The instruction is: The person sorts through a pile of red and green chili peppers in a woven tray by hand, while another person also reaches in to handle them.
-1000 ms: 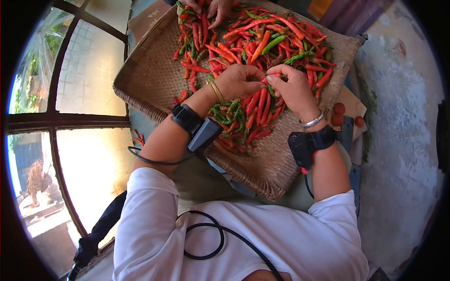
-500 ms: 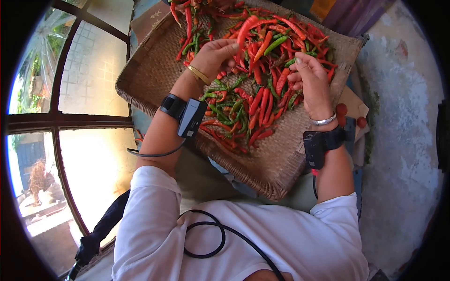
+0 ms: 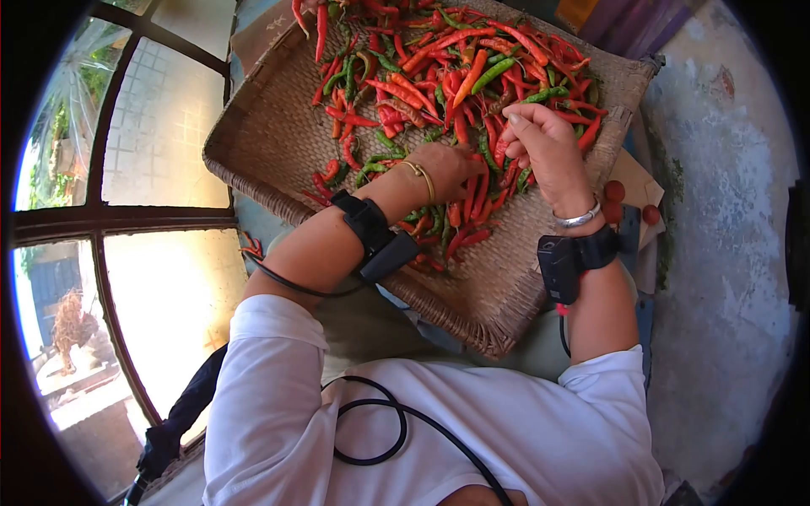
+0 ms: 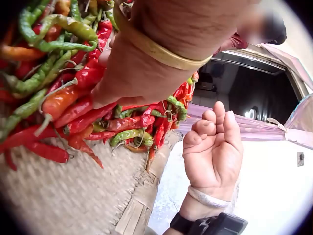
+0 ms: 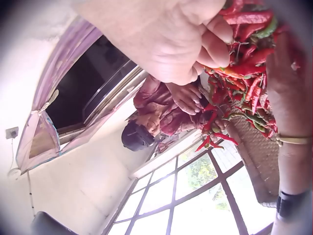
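Red, orange and green chili peppers (image 3: 506,63) are heaped in a shallow woven basket (image 3: 261,143). My left hand (image 3: 443,167), with a gold-coloured bangle at its wrist, reaches down onto the nearer chili peppers. In the left wrist view its fingers are mostly hidden behind the hand, among red chili peppers (image 4: 80,105), so I cannot tell whether they grip one. My right hand (image 3: 548,152), wearing a silver bangle, hovers over the basket's right side. Its fingers (image 4: 203,128) are loosely curled, palm turned up, with nothing in them.
Across the basket another person (image 5: 161,105) handles chili peppers. Round red fruits (image 3: 614,191) lie on a board right of the basket. A barred window (image 3: 160,126) stands close on the left, with a folded black umbrella (image 3: 181,405) below it. A cable (image 3: 371,422) loops across my shirt.
Both hands met over the heap, then parted. My left hand lifted a red chili pepper away to the left and has since come down onto the nearer pile. My right hand has barely moved lately.
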`<action>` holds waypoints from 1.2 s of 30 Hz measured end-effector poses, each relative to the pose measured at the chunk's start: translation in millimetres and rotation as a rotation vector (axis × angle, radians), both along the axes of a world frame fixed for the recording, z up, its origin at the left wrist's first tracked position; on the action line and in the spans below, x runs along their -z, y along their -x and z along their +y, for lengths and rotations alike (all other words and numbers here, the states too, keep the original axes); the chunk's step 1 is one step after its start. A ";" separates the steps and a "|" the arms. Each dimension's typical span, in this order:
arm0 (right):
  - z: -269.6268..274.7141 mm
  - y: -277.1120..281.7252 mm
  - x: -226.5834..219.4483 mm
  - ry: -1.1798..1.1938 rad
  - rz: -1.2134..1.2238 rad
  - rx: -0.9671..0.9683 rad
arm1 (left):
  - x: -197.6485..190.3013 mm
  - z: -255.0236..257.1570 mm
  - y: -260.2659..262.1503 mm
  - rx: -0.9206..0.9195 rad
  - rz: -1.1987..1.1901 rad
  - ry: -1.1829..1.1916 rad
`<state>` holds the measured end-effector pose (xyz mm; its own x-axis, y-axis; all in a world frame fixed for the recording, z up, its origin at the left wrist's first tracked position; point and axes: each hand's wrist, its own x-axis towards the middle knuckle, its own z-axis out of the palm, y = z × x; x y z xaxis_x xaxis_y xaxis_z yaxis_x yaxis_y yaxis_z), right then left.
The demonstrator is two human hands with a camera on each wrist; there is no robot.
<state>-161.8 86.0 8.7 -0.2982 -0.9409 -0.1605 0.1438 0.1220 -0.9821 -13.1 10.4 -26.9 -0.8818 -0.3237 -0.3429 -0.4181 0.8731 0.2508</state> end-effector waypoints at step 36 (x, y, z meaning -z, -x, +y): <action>0.1 -6.4 4.3 -0.050 0.143 -0.073 | -22.7 -28.1 -33.3 -0.352 0.481 -0.512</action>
<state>-155.4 86.1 4.3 -0.2524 -0.9529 -0.1681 -0.0081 0.1758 -0.9844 20.2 -17.7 -4.3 -0.8463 -0.5163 -0.1314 -0.3918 0.4361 0.8101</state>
